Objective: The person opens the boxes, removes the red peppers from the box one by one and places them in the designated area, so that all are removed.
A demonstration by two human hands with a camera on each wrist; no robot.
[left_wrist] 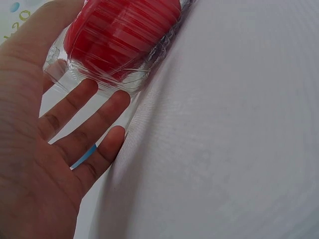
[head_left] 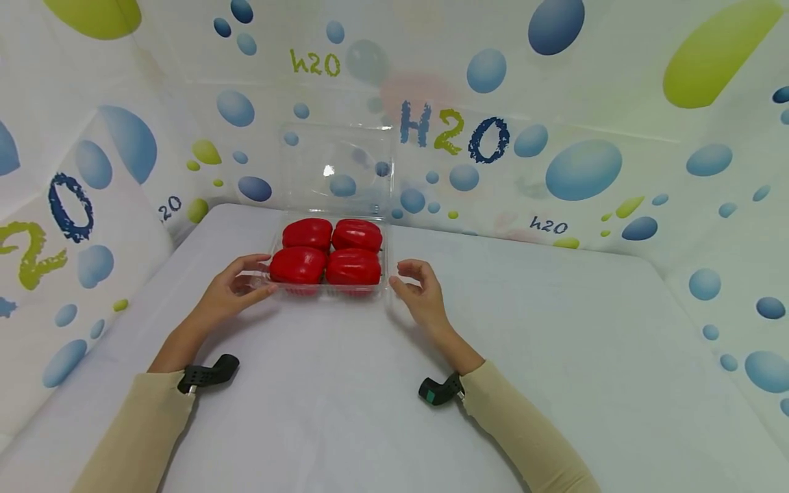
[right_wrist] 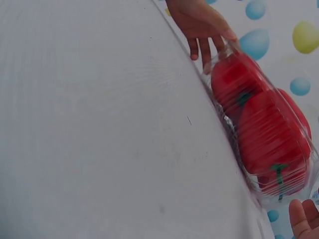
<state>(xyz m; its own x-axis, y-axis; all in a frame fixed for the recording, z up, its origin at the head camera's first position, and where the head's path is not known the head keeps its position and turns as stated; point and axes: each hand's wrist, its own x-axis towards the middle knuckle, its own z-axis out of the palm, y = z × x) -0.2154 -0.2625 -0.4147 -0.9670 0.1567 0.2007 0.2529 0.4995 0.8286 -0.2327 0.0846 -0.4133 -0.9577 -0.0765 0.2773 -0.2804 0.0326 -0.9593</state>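
A clear plastic container holds several red bell peppers, set in two rows. Its transparent lid stands raised at the back. At the container's left end is my left hand, its thumb by the front corner and its index finger against the left side. The left wrist view shows the other fingers spread and fairly straight beside the plastic. My right hand hovers just off the right wall, fingers loosely bent with nothing between them. Green stems show through the wall in the right wrist view.
A white cloth covers the table. Behind and at both sides hangs a white curtain printed with blue and green drops and H2O lettering. Black wrist cameras sit on the left wrist and right wrist.
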